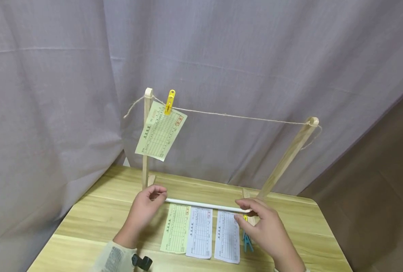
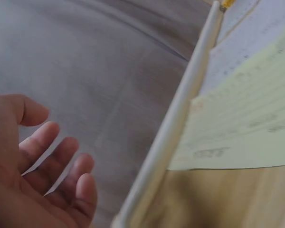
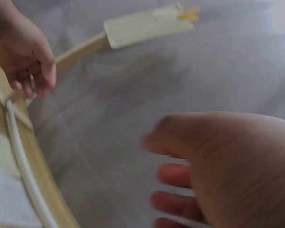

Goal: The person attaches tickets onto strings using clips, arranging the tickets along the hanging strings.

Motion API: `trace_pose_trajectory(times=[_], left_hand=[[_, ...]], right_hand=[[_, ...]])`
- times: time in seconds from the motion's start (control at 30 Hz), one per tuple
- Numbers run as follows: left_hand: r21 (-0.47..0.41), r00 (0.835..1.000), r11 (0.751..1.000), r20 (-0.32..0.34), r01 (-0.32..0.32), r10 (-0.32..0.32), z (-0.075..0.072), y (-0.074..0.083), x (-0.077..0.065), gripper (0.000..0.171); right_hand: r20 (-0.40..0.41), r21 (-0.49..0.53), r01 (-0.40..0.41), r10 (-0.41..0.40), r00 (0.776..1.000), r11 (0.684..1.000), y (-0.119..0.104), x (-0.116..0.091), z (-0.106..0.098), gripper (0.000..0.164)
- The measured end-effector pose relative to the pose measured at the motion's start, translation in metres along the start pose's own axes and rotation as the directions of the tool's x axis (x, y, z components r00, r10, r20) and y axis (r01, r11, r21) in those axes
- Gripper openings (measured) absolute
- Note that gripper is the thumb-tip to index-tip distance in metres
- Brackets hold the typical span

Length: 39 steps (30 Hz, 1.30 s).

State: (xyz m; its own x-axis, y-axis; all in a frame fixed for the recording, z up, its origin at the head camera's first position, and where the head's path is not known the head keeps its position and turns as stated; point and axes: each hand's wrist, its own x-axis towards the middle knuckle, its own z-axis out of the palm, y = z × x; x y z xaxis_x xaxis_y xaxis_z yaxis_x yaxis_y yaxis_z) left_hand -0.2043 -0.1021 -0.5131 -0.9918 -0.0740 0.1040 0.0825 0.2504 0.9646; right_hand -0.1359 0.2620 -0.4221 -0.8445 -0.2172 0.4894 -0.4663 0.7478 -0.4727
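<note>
My left hand (image 1: pixel 147 206) hovers by the left end of a white rod (image 1: pixel 205 205), fingers loosely curved and holding nothing. In the left wrist view the rod runs beside this hand, apart from its fingers. Near the rod's right end is my right hand (image 1: pixel 266 223), thumb and fingers spread with nothing between them. A pale green printed slip (image 1: pixel 176 230) and two white printed slips (image 1: pixel 199 234) lie in a row below the rod. Another green slip (image 1: pixel 162 132) hangs tilted from the string (image 1: pixel 228 115), clipped by a yellow clothespin (image 1: pixel 169 102).
Two wooden posts, the left one (image 1: pixel 145 166) upright and the right one (image 1: pixel 286 162) slanting in view, carry the string. Teal clothespins (image 1: pixel 247 242) lie beside the right white slip, partly behind my right hand. A grey curtain (image 1: pixel 222 49) hangs behind the wooden table (image 1: pixel 76 223).
</note>
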Motion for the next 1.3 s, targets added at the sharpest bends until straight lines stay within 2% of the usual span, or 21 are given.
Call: trace_pose_trajectory(times=[0.1,0.2,0.33,0.43,0.53,0.73,0.87,1.03,1.13,1.2,1.3], left_hand=[[0.038,0.998,0.999,0.058,0.019,-0.021,0.006,-0.011,-0.002,0.018],[0.119,0.995,0.993,0.095,0.024,-0.035,0.011,-0.019,-0.002,0.018],[0.259,0.988,0.965,0.130,0.044,-0.080,0.015,-0.023,-0.004,0.025],[0.354,0.983,0.934,0.149,0.053,-0.112,0.018,-0.024,-0.006,0.039],[0.423,0.981,0.905,0.151,0.048,-0.123,0.023,-0.023,-0.009,0.057],[0.532,0.982,0.845,0.132,0.047,-0.138,0.034,-0.026,-0.016,0.087],[0.589,0.986,0.808,0.109,0.036,-0.123,0.041,-0.028,-0.019,0.104],[0.643,0.990,0.766,0.095,0.016,-0.101,0.045,-0.032,-0.022,0.112],[0.651,0.992,0.759,0.095,0.005,-0.088,0.046,-0.032,-0.023,0.107],[0.646,0.992,0.763,0.098,-0.001,-0.081,0.045,-0.032,-0.024,0.100],[0.643,0.992,0.766,0.105,-0.017,-0.065,0.044,-0.034,-0.026,0.089]], right_hand=[[0.110,0.015,-0.074,0.072,0.991,0.997,0.012,-0.007,0.005,0.040],[0.184,0.013,-0.194,0.188,0.965,0.981,0.021,-0.012,0.008,0.035],[0.240,-0.008,-0.350,0.341,0.909,0.937,0.032,-0.019,0.010,0.035],[0.271,-0.015,-0.453,0.439,0.856,0.892,0.042,-0.024,0.010,0.041],[0.291,-0.052,-0.517,0.508,0.811,0.854,0.051,-0.030,0.010,0.047],[0.333,-0.098,-0.583,0.579,0.744,0.806,0.067,-0.041,0.014,0.047],[0.366,-0.139,-0.631,0.631,0.684,0.764,0.073,-0.047,0.018,0.050],[0.408,-0.160,-0.683,0.678,0.612,0.713,0.080,-0.055,0.024,0.057],[0.409,-0.157,-0.700,0.691,0.596,0.697,0.083,-0.058,0.026,0.058],[0.408,-0.147,-0.702,0.689,0.598,0.697,0.084,-0.060,0.028,0.058],[0.412,-0.121,-0.721,0.696,0.589,0.682,0.084,-0.063,0.029,0.057]])
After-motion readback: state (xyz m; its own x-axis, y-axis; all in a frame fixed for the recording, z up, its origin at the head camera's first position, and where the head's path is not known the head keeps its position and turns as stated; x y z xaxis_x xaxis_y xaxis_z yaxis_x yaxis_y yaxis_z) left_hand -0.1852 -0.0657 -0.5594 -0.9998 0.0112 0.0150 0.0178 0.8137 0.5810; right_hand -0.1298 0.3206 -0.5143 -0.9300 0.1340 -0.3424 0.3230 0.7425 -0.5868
